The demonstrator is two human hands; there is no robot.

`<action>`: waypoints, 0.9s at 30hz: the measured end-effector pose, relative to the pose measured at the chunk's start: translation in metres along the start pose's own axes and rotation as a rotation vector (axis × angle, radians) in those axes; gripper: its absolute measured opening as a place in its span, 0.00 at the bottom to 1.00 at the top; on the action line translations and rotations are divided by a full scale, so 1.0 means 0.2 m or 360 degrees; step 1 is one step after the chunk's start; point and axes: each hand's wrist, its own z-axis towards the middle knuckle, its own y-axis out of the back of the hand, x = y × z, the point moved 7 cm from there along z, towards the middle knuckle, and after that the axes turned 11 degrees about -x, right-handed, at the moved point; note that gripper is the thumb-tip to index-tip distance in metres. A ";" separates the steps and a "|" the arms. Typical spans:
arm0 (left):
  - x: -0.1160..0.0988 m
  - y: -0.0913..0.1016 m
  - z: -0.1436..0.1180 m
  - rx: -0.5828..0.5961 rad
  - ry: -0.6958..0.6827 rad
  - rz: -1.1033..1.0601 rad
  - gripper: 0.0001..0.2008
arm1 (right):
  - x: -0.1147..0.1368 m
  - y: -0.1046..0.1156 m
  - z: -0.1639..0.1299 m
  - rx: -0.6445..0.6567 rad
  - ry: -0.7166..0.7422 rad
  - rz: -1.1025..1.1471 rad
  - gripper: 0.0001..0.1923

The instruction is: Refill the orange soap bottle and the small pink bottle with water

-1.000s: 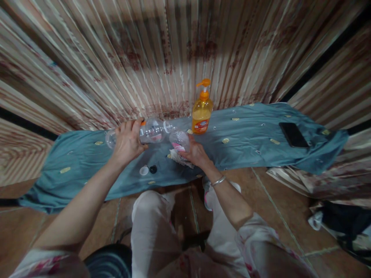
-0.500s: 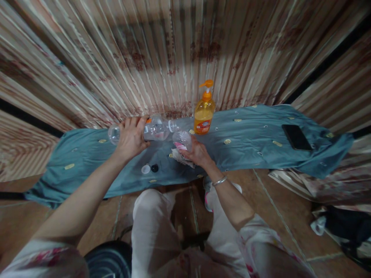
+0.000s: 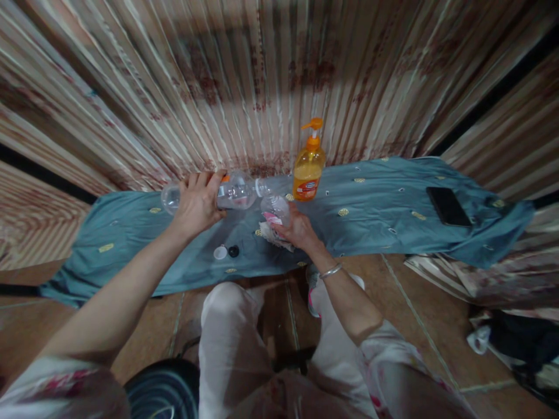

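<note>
Large clear bottle [image 3: 239,193] sideways over the desk [image 3: 371,215], left hand [image 3: 197,203] with its grip wrapped round it; mouth end meeting or nearly meeting the smaller bottle [image 3: 276,206], clasped in the right hand's [image 3: 299,228] grip (crumpled whitish wad [image 3: 275,235] alongside). White cap [image 3: 220,252], black cap [image 3: 233,251] nearer.

We see an orange pump bottle [image 3: 308,171] of amber liquid standing upright near the back edge of a teal cloth [image 3: 375,215] printed with small yellow motifs. Toward the cloth's right end, we find a black smartphone [image 3: 449,206] lying flat. Behind hangs a pleated curtain [image 3: 271,75] with reddish floral patterns. Below us spread brown floor tiles [image 3: 410,337], with a dark fabric bundle [image 3: 524,337] at far right.
</note>
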 end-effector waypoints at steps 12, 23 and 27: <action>0.00 0.00 -0.01 0.0047 0.0039 0.0008 0.43 | 0.02 0.04 -0.01 0.0010 -0.0022 0.0011 0.35; -0.02 0.04 -0.04 0.0064 0.0011 0.0087 0.44 | 0.01 0.01 -0.01 -0.0003 0.0022 -0.0016 0.35; -0.03 0.05 -0.04 0.0101 0.0015 0.0106 0.44 | 0.01 0.01 -0.01 0.0006 0.0022 -0.0073 0.34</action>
